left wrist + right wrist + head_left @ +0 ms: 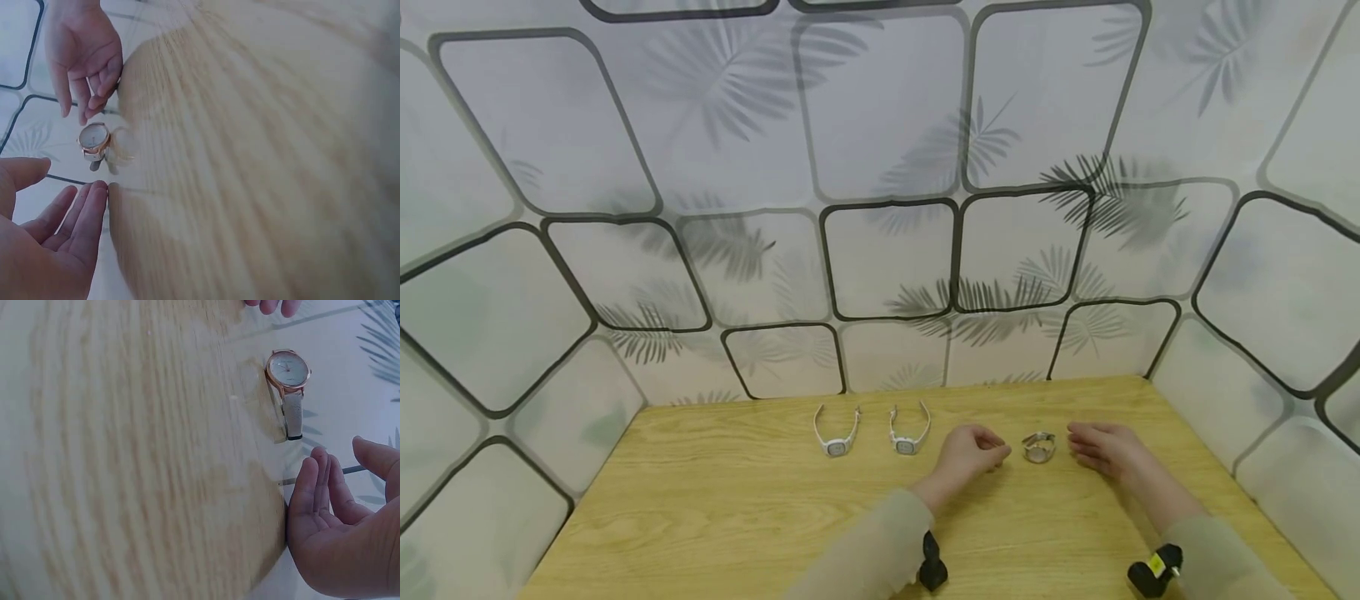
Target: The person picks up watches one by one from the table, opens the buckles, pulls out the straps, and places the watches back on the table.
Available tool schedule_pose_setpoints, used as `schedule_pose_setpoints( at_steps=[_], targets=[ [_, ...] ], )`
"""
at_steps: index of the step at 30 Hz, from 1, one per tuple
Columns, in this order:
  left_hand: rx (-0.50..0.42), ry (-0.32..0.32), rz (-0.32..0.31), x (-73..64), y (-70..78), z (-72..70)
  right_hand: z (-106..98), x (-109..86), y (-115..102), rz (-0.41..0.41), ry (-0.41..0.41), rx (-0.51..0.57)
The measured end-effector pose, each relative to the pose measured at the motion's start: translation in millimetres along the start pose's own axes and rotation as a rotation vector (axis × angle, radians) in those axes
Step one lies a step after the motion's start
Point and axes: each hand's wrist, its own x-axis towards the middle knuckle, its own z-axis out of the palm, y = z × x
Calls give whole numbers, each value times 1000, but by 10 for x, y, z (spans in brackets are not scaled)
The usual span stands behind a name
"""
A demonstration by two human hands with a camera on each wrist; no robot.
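in the head view the rose-gold wristwatch (1039,452) stands on the wooden table (737,500), at about four o'clock from the table's middle, between two hands and apart from both. the left hand (967,457) is near it at nine o'clock, fingers bent loosely and thumb set away from them, with nothing in its grasp. the right hand (1108,450) is near it at three o'clock, fingers extended and relaxed, likewise holding nothing. the wristwatch has a pale dial (289,367) and a light strap (292,415); how the strap's ends meet is hard to tell, as it is small and partly hidden. well off toward nine o'clock lie two white watches (906,447), side by side, straps spread toward twelve. a patterned wall covering (891,258) rises behind the table at twelve o'clock, and each beige sleeve (880,546) has a black device (932,567) beside it
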Motion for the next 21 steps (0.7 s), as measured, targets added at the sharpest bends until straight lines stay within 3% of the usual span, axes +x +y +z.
schedule_pose_setpoints(
  at_steps=[6,14,21],
  targets=[
    [12,20,-22,32,-2,71,41,32,19,-20,22,-73],
    [-191,44,-106,40,41,133,136,43,41,-58,53,-254],
    [-239,65,-141,48,123,162,180,72,31,-50,96,-254]
  ],
)
